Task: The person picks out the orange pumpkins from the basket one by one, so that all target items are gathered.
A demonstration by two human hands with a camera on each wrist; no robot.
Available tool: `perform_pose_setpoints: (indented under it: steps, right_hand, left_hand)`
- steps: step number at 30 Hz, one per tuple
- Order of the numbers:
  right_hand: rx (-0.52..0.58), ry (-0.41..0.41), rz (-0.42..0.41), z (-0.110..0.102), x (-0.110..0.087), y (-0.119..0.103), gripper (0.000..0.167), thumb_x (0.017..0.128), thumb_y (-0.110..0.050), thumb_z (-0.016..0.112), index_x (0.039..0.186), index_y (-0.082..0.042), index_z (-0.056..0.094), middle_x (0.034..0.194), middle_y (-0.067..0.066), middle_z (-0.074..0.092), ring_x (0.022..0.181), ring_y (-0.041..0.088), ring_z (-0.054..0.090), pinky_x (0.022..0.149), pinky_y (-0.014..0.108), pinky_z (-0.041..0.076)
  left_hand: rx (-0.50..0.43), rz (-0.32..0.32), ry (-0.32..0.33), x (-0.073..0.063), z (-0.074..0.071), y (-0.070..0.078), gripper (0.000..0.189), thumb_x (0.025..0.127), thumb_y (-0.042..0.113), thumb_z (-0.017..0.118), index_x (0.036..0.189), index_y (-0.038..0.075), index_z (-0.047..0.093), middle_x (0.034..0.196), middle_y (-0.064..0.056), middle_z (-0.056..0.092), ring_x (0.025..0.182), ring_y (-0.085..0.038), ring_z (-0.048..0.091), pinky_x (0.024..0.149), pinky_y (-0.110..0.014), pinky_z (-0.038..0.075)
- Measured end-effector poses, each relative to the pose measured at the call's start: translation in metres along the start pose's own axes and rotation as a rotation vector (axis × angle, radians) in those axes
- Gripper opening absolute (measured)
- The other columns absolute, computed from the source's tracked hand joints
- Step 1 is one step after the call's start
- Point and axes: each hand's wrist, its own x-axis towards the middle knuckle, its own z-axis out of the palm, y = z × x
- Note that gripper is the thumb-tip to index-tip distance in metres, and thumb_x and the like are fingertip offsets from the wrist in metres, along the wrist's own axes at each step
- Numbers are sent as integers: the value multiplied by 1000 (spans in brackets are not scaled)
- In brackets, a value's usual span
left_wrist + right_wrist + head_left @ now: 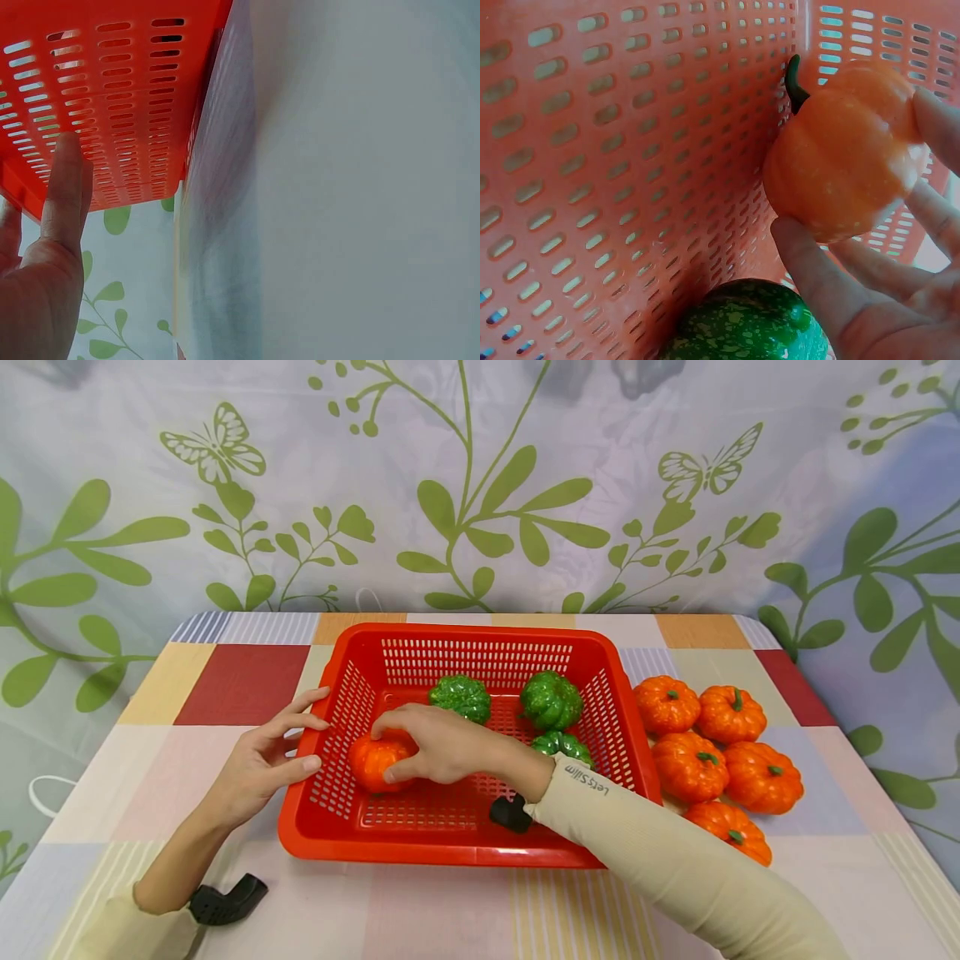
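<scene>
A small orange pumpkin [369, 764] is at the left end of a red plastic basket [450, 852]. My right hand [453, 742] reaches in and grips it between thumb and fingers; its dark green stem shows in the right wrist view, where the pumpkin [840, 157] is close to the slotted wall. My left hand [258, 764] rests at the basket's left rim. In the left wrist view its fingers [63, 191] lie straight along the outer side wall. Inside the basket sit a green pumpkin [460, 697], another green pumpkin [552, 700] and a third, partly hidden by the right forearm.
Several orange pumpkins [690, 767] lie on the table just right of the basket, one partly behind the right sleeve. A patchwork cloth [240, 685] covers the table. Behind it hangs a curtain [300, 485] with leaf and butterfly prints.
</scene>
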Motion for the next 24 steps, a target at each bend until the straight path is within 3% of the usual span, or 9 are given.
perform_pose_setpoints:
  steps: [7,14,24]
  right_hand:
    - [41,-42,13,1,0,1,55,91,-24,73,140,-15,51,129,2,58,111,15,54,97,31,45]
    - [-4,-67,16,2,1,0,67,85,-27,79,144,-18,49,127,7,51,110,16,50,92,30,46]
    - [-10,-36,50,-5,-3,-4,77,81,-37,81,148,-19,47,120,7,49,102,15,50,83,28,47]
  left_hand:
    - [-1,1,-6,0,1,0,39,86,-16,56,122,-2,61,153,-6,36,122,-21,51,74,-35,59]
    - [8,14,17,-2,1,1,38,85,-16,58,121,-2,61,154,-9,35,120,-24,52,74,-36,58]
    - [5,-1,16,-1,1,1,38,86,-16,58,121,-2,61,153,-8,36,122,-22,49,74,-34,59]
